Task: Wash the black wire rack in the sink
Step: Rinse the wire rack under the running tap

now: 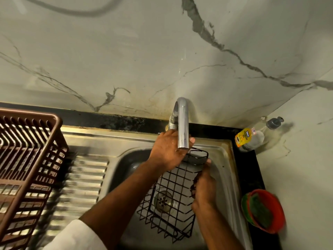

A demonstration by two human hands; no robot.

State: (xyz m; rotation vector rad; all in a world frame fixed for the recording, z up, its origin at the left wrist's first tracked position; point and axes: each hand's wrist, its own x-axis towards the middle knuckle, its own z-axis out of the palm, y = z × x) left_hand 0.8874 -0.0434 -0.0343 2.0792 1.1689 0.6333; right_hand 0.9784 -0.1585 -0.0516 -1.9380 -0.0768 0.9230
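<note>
The black wire rack (173, 188) stands tilted in the steel sink (228, 170), its lower end over the drain (164, 201) and its upper end just under the chrome faucet spout (182, 127). My left hand (167, 150) reaches across beneath the spout and its fingers curl over the rack's small top basket. My right hand (203, 188) grips the rack's right edge, fingers wrapped round the wires. No water stream is visible from the spout.
A brown plastic dish basket (27, 159) sits on the ribbed drainboard (84, 177) at the left. A dish soap bottle (250, 138) stands in the back right corner. A red bowl with a green scrub pad (264, 210) lies on the right counter.
</note>
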